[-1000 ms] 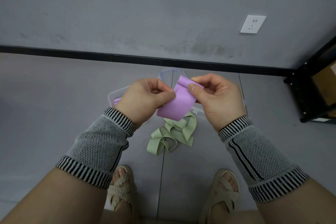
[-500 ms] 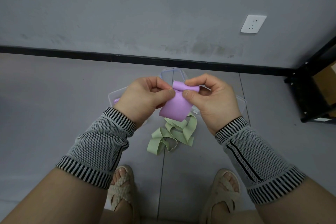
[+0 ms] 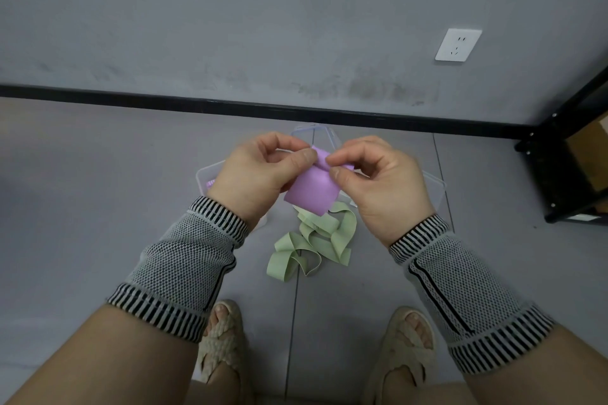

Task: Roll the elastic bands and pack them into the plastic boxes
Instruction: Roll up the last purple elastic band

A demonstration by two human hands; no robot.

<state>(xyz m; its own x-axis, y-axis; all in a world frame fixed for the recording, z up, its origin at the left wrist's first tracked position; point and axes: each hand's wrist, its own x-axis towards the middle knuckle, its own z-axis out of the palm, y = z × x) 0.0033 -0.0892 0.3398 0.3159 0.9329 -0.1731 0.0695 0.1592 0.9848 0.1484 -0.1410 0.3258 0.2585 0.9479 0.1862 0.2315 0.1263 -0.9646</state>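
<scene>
Head view: left hand (image 3: 260,174) and right hand (image 3: 378,181) pinching purple band (image 3: 311,192) by its top edge above plastic boxes (image 3: 205,176), likely to start the roll, green bands (image 3: 312,240) waiting just before them.

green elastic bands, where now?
Head view: the loose green elastic bands lie on the grey floor at centre, below the raised hands, ahead of the sandalled feet.
</scene>
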